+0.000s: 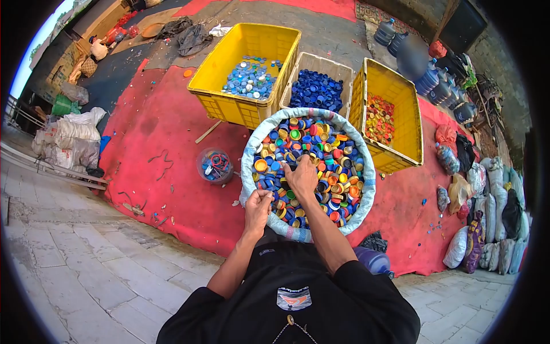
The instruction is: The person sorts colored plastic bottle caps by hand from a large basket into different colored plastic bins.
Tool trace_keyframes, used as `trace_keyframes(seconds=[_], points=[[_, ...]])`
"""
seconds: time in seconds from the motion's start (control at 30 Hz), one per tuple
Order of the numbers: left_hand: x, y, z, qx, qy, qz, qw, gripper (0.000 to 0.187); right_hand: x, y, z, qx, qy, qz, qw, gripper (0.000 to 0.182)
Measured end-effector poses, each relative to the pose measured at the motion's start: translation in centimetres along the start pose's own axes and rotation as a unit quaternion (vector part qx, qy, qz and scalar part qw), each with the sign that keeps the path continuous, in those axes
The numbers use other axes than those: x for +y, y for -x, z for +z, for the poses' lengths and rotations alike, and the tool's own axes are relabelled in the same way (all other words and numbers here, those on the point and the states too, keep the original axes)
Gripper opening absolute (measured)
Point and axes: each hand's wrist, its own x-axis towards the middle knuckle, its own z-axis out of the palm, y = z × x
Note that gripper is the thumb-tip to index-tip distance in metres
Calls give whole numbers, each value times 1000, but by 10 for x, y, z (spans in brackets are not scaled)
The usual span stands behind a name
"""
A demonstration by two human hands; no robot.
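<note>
Bottle caps in many colours [335, 178] fill a round sack with a rolled pale blue rim [368, 198] in front of my body. My right hand [302, 178] reaches over the middle of the pile. Its thumb and fingers are apart, with the tips down among the caps near a dark one. At the sack's near left edge, my left hand [259, 208] is closed with thumb and fingertips together. Whatever it may hold is hidden by the fingers.
Beyond the sack stand a yellow crate [229, 103] with light blue caps, a whitish crate [348, 71] with dark blue caps and another yellow crate [409, 114] with red and yellow caps. A clear bucket [228, 176] sits left on red sheeting [149, 126].
</note>
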Motion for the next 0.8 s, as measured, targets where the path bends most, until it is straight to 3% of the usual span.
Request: trace_keyframes(seconds=[0.17, 0.27, 0.3, 0.33, 0.37, 0.43, 0.5, 0.57, 0.67, 0.8], points=[[-10, -5, 0, 0, -72, 37, 997, 21, 11, -2, 0, -4, -56, 7, 998, 47], [-16, -12, 7, 4, -197, 96, 976, 22, 13, -2, -23, -38, -171, 72, 982, 48], [-16, -14, 10, 9, -274, 153, 949, 23, 18, -2, -30, -49, -218, 100, 970, 49], [-15, -15, 13, 14, -349, 209, 914, 23, 22, 0, -38, -68, -373, 121, 918, 45], [-15, -17, 16, 18, -418, 265, 869, 24, 29, 2, -51, -123, -496, 170, 842, 29], [-14, -20, 23, 21, -465, 298, 833, 27, 44, 13, -67, -153, -726, 183, 645, 25], [-14, -23, 30, 25, -509, 331, 794, 31, 58, 24, -81, -158, -779, 190, 577, 25], [-14, -27, 35, 23, -552, 311, 773, 38, 66, 37, -96, -133, -804, 206, 541, 24], [-16, -31, 41, 26, -594, 287, 751, 44, 86, 57, -103, -78, -806, 256, 528, 25], [-17, -35, 47, 29, -626, 257, 736, 44, 91, 76, -114, -58, -780, 283, 556, 26]])
